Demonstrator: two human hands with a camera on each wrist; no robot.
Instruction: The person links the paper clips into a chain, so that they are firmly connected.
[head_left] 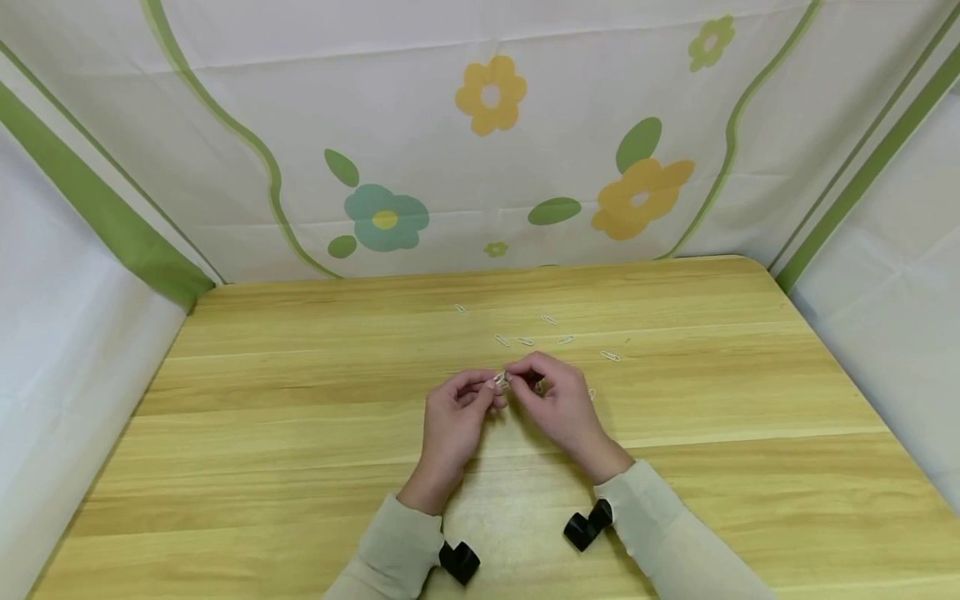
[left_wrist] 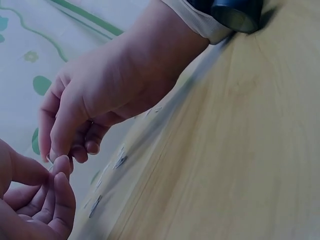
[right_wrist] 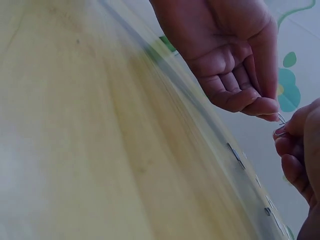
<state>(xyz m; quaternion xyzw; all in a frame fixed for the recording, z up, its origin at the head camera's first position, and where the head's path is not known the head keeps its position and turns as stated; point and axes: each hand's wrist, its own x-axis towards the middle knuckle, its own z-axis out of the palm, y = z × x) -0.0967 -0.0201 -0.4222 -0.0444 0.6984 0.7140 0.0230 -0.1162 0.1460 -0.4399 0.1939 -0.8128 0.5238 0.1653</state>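
My left hand [head_left: 456,417] and right hand [head_left: 561,408] meet fingertip to fingertip above the wooden table. Between them is a small bit of white wire, paper clips [head_left: 501,380], with the left thumb and fingers pinching one side. The right thumb and forefinger pinch the other side. In the right wrist view the wire loops of the clips [right_wrist: 281,120] show between both sets of fingertips; how they are linked cannot be made out. Fingers hide most of them in the left wrist view. Nearest the right hand lies a loose paper clip [head_left: 592,394].
Several white paper clips lie scattered beyond the hands, among them one paper clip [head_left: 611,356] to the right and another paper clip [head_left: 461,308] farther back. A flowered curtain [head_left: 420,100] stands behind the table [head_left: 262,433]. A black camera is on each wrist.
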